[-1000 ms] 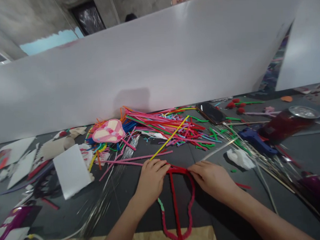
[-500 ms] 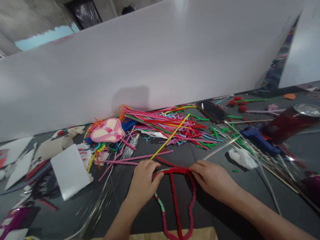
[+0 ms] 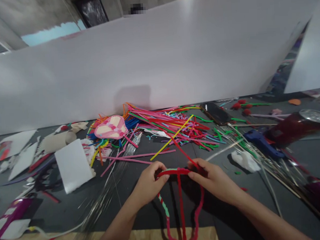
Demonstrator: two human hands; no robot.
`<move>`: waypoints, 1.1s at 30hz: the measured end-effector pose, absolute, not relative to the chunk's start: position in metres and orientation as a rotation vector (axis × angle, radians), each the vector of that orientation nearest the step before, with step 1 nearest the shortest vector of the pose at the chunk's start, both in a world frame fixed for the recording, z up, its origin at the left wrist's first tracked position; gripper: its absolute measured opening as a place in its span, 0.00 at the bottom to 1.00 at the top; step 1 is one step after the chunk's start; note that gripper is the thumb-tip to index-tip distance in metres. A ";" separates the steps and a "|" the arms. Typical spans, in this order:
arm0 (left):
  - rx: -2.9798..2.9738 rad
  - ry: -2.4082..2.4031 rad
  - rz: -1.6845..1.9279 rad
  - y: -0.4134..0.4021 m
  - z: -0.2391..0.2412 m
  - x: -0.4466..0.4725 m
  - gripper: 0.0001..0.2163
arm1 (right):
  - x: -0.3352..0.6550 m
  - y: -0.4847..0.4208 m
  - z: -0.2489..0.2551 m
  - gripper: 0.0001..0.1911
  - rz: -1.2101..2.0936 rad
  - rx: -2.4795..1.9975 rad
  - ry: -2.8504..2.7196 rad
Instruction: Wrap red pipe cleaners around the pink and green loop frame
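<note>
My left hand (image 3: 148,183) pinches the left top corner of a red pipe-cleaner frame (image 3: 182,204), a loop with a straight red stem down its middle and a short green stretch on its left side. My right hand (image 3: 213,180) pinches the right top corner of the same frame. A loose red pipe cleaner (image 3: 181,149) runs up and away from my right fingers toward the heap of coloured pipe cleaners (image 3: 171,124). The frame is lifted slightly off the dark table (image 3: 143,214).
A pink heart-shaped piece (image 3: 110,127) lies left of the heap. A white card (image 3: 73,165) and cardboard tube (image 3: 54,142) lie at the left. A phone (image 3: 215,112), blue glue gun (image 3: 260,141), red can (image 3: 294,127) and thin sticks sit right. A white board (image 3: 157,59) stands behind.
Both hands have raised the top of the red frame off the table and drawn closer together. A red pipe cleaner now sticks up from my right fingers.
</note>
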State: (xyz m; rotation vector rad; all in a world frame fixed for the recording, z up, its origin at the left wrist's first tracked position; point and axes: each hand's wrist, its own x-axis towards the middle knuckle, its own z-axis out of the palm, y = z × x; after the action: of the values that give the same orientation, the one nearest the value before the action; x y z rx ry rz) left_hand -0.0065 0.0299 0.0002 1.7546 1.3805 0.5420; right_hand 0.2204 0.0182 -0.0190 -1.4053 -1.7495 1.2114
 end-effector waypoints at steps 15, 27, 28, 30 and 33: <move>1.152 1.045 0.524 0.042 0.029 0.022 0.15 | 0.212 0.009 -0.010 0.15 1.663 -1.133 -1.353; 1.255 1.077 0.457 0.042 0.031 0.039 0.17 | 0.213 0.009 -0.005 0.15 1.677 -1.239 -1.335; 1.251 1.074 0.454 0.042 0.032 0.039 0.17 | 0.213 0.009 -0.005 0.15 1.681 -1.238 -1.334; 1.245 1.055 0.449 0.043 0.032 0.040 0.17 | 0.212 0.010 -0.006 0.14 1.688 -1.235 -1.327; 1.219 1.018 0.446 0.047 0.034 0.035 0.18 | 0.213 0.012 -0.008 0.15 1.694 -1.218 -1.263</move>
State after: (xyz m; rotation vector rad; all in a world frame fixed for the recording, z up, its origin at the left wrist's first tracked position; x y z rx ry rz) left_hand 0.0354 0.0470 0.0342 1.2192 1.0181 0.4460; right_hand 0.2126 0.0117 -0.0076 -1.2185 -1.2634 1.6943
